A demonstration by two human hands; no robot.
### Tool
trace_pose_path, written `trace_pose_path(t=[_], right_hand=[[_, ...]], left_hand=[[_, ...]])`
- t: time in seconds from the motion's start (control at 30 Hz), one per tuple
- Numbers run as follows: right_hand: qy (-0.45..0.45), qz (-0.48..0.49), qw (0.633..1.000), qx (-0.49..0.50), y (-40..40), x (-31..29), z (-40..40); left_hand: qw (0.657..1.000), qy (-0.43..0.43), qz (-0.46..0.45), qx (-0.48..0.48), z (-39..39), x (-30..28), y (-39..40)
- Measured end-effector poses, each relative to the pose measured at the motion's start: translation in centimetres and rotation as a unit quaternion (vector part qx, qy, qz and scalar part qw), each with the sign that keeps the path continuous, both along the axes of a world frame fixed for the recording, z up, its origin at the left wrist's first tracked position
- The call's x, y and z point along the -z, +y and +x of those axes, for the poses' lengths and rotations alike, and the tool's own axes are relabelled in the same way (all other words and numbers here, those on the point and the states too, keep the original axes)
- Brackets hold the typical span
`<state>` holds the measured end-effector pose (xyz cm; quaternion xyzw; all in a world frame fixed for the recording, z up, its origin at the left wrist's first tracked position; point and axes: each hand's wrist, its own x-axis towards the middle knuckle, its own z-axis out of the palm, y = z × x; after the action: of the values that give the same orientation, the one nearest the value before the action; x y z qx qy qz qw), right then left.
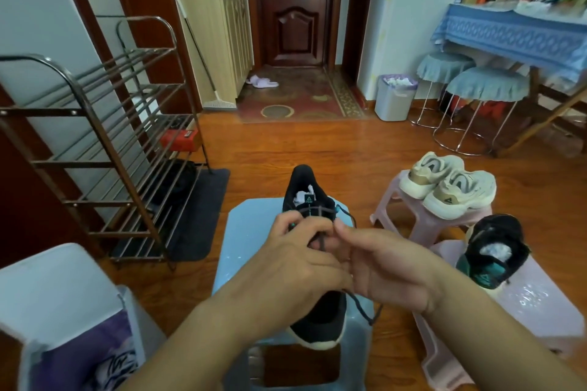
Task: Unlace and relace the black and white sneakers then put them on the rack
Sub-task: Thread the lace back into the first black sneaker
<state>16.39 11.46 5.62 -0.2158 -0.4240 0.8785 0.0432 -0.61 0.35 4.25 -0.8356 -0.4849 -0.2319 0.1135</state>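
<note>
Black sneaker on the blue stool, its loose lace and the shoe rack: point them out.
black sneaker (320, 320), head view, toe upper.
lace (362, 308), head view, loose end by the toe.
shoe rack (104, 136), head view, front frame bar.

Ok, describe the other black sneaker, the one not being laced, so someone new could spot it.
Start at the blue stool where both hands work on a sneaker, then look right to the nearer pink stool. The black sneaker sits on it, with white stuffing inside and a teal heel patch, unlike the cream pair behind.

The middle of the black sneaker (320, 317) is covered by both hands (left hand (295, 263), right hand (390, 270)). The shoe rack (95, 149) is cut off by the left edge.
</note>
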Motion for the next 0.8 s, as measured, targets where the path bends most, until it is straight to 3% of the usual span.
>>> trace_pose_path(t=[0.13, 0.27, 0.33, 0.37, 0.4, 0.43, 0.47, 0.5, 0.6, 0.7, 0.73, 0.8], right_hand=[[0.059, -0.029, 0.998, 0.023, -0.3, 0.2, -0.7], [0.044, -0.048, 0.987, 0.149, -0.5, 0.5, -1.7], [0.006, -0.001, 0.977, 0.213, -0.3, 0.3, -2.0], [-0.032, 0.086, 0.966, 0.243, 0.2, 0.3, -1.9], [-0.088, 0.232, 0.933, 0.259, 0.8, 0.6, -1.6], [-0.158, 0.41, 0.859, 0.263, 1.5, 0.7, -1.3], [-0.203, 0.569, 0.756, 0.251, 2.1, 1.0, -1.0], [-0.211, 0.659, 0.684, 0.233, 2.3, 1.2, -0.8], [-0.182, 0.753, 0.611, 0.163, 1.5, 2.2, -1.4], [-0.226, 0.839, 0.481, 0.116, 0.4, 3.1, -2.7], [-0.237, 0.85, 0.455, 0.115, 0.1, 3.2, -3.1], [-0.253, 0.856, 0.441, 0.093, -0.5, 2.9, -3.5]], left_hand=[[0.998, -0.053, -0.004, -0.017, -0.5, 1.7, 1.1], [0.999, -0.034, 0.011, -0.004, -0.6, 1.1, 0.8], [0.999, -0.039, 0.002, 0.008, -0.4, 1.0, 0.6], [0.998, -0.066, -0.015, 0.002, -0.5, 1.3, 0.5], [0.993, -0.11, -0.032, -0.013, -0.7, 1.7, 0.5], [0.985, -0.163, -0.042, -0.039, -1.0, 2.1, 0.5], [0.972, -0.218, -0.045, -0.077, -1.3, 2.5, 0.6], [0.955, -0.266, -0.052, -0.124, -1.7, 2.9, 0.8], [0.907, -0.314, -0.142, -0.242, -2.5, 3.2, 1.4], [0.893, -0.315, -0.177, -0.269, -2.2, 3.4, 1.8], [0.894, -0.31, -0.167, -0.277, -2.1, 3.4, 1.9], [0.909, -0.264, -0.137, -0.291, -1.8, 3.3, 2.0]])
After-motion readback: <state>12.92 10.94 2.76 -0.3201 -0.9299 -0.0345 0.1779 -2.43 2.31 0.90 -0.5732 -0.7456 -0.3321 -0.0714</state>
